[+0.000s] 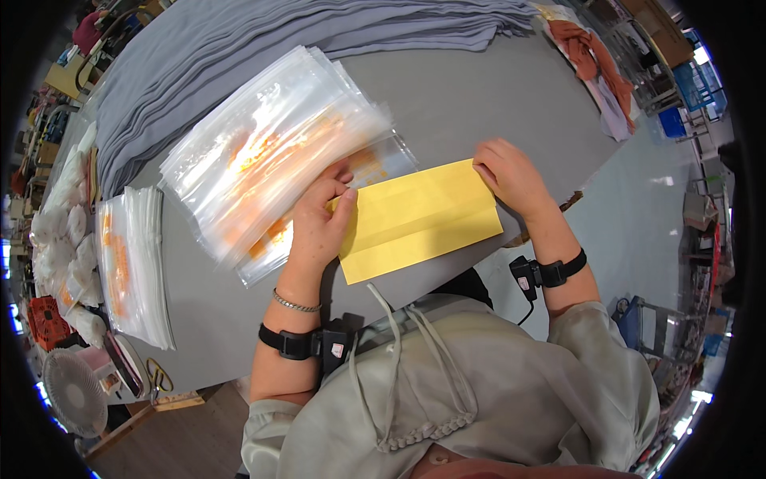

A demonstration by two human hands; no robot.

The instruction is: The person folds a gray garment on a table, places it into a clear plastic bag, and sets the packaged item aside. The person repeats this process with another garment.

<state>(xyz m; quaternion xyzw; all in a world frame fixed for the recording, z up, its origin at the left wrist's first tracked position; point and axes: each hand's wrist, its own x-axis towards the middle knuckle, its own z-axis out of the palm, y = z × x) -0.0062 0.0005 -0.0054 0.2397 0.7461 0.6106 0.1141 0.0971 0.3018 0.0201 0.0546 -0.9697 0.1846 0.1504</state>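
A folded yellow cloth (419, 217) lies flat on the grey table (479, 104) just in front of me. My left hand (319, 223) rests on its left end, thumb pressing the edge. My right hand (511, 176) pinches its upper right corner. A thick, fanned stack of clear plastic bags with orange print (271, 152) lies right behind my left hand, partly under the cloth's far edge.
A second pile of clear bags (136, 263) sits at the left. Folded grey fabric (263, 40) covers the far side of the table. Orange cloth (594, 56) lies at the far right corner. A small white fan (76, 391) and scissors (159, 377) are at the lower left.
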